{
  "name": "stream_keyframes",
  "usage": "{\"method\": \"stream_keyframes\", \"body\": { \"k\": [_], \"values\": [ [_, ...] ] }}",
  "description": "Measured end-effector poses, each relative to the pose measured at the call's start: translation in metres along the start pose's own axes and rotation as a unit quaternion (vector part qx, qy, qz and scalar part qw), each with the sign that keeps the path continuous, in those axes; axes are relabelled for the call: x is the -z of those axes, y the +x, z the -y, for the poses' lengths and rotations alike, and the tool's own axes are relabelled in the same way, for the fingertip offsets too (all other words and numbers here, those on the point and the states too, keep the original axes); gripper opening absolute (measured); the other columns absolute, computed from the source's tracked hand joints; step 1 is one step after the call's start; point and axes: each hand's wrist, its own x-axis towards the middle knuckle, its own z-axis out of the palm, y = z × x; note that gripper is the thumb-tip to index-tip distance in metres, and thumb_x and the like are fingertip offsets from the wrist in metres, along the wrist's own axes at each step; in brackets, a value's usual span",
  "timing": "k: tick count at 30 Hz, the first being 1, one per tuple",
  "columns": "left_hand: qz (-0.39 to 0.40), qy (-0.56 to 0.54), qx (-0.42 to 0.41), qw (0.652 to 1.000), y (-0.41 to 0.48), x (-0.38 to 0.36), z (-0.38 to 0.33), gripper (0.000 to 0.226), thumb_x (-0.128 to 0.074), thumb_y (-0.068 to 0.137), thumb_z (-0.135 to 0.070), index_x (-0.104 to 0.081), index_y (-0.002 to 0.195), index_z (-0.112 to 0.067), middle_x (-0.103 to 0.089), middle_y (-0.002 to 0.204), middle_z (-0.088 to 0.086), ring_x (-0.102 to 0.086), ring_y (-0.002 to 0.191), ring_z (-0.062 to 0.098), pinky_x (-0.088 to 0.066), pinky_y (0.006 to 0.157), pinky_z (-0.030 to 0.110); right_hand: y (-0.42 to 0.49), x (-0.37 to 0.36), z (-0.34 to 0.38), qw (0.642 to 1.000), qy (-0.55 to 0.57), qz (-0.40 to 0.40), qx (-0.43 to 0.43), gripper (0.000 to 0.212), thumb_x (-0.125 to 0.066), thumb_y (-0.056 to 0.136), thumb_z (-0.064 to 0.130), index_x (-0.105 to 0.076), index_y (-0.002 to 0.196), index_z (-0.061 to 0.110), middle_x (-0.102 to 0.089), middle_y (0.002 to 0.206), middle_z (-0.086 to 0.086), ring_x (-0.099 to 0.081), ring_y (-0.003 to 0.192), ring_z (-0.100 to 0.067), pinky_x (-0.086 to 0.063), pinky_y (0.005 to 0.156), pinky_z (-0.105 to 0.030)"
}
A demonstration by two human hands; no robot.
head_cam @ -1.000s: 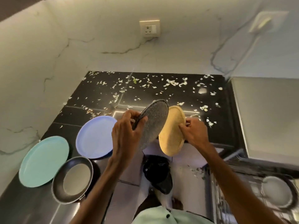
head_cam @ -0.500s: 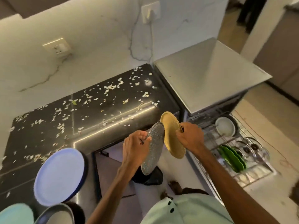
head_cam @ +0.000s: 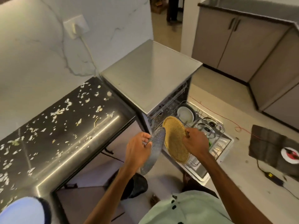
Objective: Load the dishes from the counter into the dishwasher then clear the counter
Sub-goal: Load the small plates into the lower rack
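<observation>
My left hand point(head_cam: 137, 152) grips a grey speckled plate point(head_cam: 153, 152) by its rim, held on edge in the air. Beside it my right hand point(head_cam: 195, 143) grips a yellow plate point(head_cam: 174, 139), also on edge, above the near end of the pulled-out dishwasher rack point(head_cam: 216, 143). The rack holds a white bowl point(head_cam: 185, 114), glass lids point(head_cam: 207, 128) and a bit of green plate showing behind my right hand. The dishwasher point(head_cam: 150, 75) stands right of the black counter point(head_cam: 64, 143). A blue plate point(head_cam: 24, 210) lies on the counter at the lower left corner.
White and green food scraps litter the counter point(head_cam: 68, 109). A cable runs from a wall socket point(head_cam: 76, 28) down behind the dishwasher. A dark mat point(head_cam: 271, 147) with a white dish point(head_cam: 289, 155) lies on the floor to the right, beside red and black cables. Grey cupboards point(head_cam: 234, 44) stand beyond.
I have turned right, from the counter toward the dishwasher. Both hands carried their plates along, now over the open rack. The teal plate and frying pan have left the view.
</observation>
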Motion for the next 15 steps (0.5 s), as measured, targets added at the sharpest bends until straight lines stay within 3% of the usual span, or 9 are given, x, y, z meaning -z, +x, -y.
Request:
{"method": "stream_keyframes", "body": {
  "k": [3, 7, 9, 13, 15],
  "values": [
    [0.022, 0.007, -0.023, 0.999, 0.028, -0.023, -0.035, 0.029, -0.068, 0.092, -0.020, -0.059, 0.116, -0.031, -0.060, 0.082, -0.020, -0.060, 0.074, -0.008, -0.044, 0.061, 0.009, 0.032, 0.024, -0.035, 1.000, 0.010, 0.017, -0.010, 0.018, -0.056, 0.078, 0.020, -0.055, 0.061, 0.021, -0.060, 0.060, 0.001, -0.063, 0.059, -0.025, -0.058, 0.061, -0.039],
    [0.044, 0.014, -0.033, 0.998, 0.066, -0.055, -0.082, 0.030, -0.068, 0.092, -0.014, -0.062, 0.116, -0.031, -0.069, 0.084, -0.004, -0.068, 0.075, 0.012, -0.050, 0.056, 0.014, 0.072, 0.054, -0.074, 1.000, 0.020, 0.006, -0.020, 0.016, -0.055, 0.079, 0.019, -0.061, 0.064, 0.019, -0.060, 0.060, 0.002, -0.060, 0.056, -0.022, -0.054, 0.057, -0.033],
    [0.051, 0.020, -0.044, 0.998, 0.084, -0.069, -0.101, 0.032, -0.067, 0.093, -0.012, -0.063, 0.117, -0.031, -0.070, 0.091, -0.003, -0.068, 0.078, 0.012, -0.048, 0.053, 0.012, 0.089, 0.064, -0.092, 0.999, 0.023, -0.010, -0.035, 0.018, -0.054, 0.082, 0.023, -0.067, 0.070, 0.019, -0.062, 0.061, 0.004, -0.060, 0.055, -0.018, -0.055, 0.058, -0.031],
    [0.054, 0.029, -0.060, 0.996, 0.117, -0.090, -0.137, 0.032, -0.066, 0.093, -0.011, -0.061, 0.121, -0.025, -0.066, 0.106, -0.006, -0.062, 0.090, 0.007, -0.041, 0.060, 0.008, 0.110, 0.082, -0.119, 0.997, 0.040, -0.035, -0.063, 0.021, -0.055, 0.088, 0.024, -0.065, 0.069, 0.022, -0.061, 0.060, 0.005, -0.061, 0.055, -0.018, -0.058, 0.058, -0.034],
    [0.068, 0.041, -0.063, 0.995, 0.134, -0.101, -0.155, 0.035, -0.066, 0.094, -0.013, -0.059, 0.128, -0.018, -0.067, 0.112, -0.001, -0.061, 0.092, 0.009, -0.044, 0.073, 0.012, 0.120, 0.088, -0.128, 0.994, 0.060, -0.048, -0.080, 0.021, -0.053, 0.085, 0.025, -0.064, 0.068, 0.022, -0.061, 0.061, 0.004, -0.061, 0.055, -0.021, -0.056, 0.056, -0.034]
  ]
}}
